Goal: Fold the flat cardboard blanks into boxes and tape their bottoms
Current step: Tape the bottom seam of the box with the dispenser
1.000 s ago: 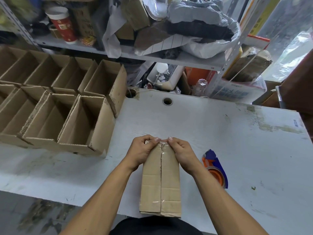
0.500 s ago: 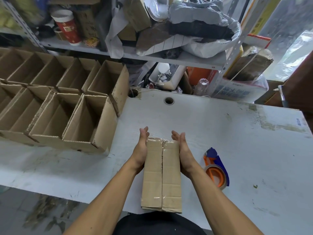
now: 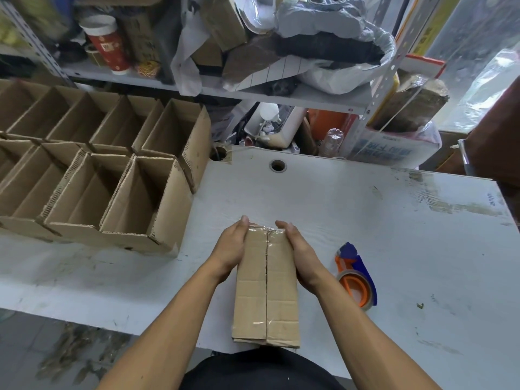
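White worktable: finished open boxes in two rows at left. Taped box bottom-up at near edge, clear tape along centre seam. Left hand, right hand flat against its sides, fingers straight; a second ago fingertips pinched tape over far end. Tape looks pressed down; box likely ready to join rows. Tape dispenser just right, untouched.

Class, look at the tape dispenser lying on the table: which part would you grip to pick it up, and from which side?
Grip the blue handle of the tape dispenser, coming from above with the right hand. It lies flat just beside that hand, handle pointing away from the person and the orange roll nearer.
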